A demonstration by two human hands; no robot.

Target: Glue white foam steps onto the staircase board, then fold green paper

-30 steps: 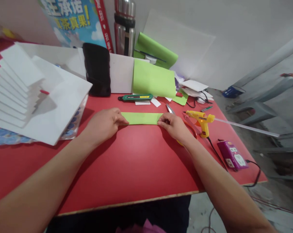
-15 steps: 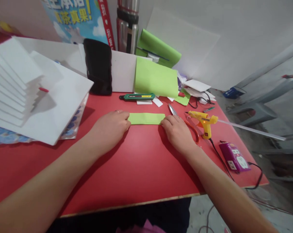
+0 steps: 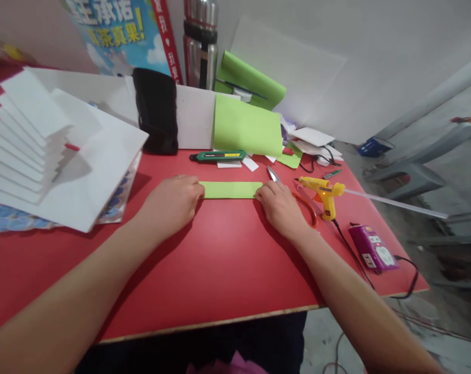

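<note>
A light green paper strip [image 3: 231, 190] lies lengthwise on the red table [image 3: 227, 259]. My left hand [image 3: 177, 200] is closed on its left end, fingers curled over the edge. At the other end my right hand [image 3: 278, 205] grips the strip with bent fingers; both thumbs are mostly hidden. Orange-handled scissors [image 3: 311, 212] lie partly under and beside my right hand. Just right of them rests a yellow glue gun [image 3: 324, 193] with a clear glue stick [image 3: 399, 202]. Behind the strip lies a green utility knife [image 3: 218, 156].
White boards [image 3: 114, 140] are stacked at the left. Behind stand a black phone-like object [image 3: 155, 111], a steel flask [image 3: 201, 57] and a green sheet [image 3: 247, 124]. A purple power box [image 3: 374, 248] with cords sits near the right edge.
My left hand has shifted slightly left along the strip, baring a little more of its length. The whole view has moved a little. My right hand stays on its end.
</note>
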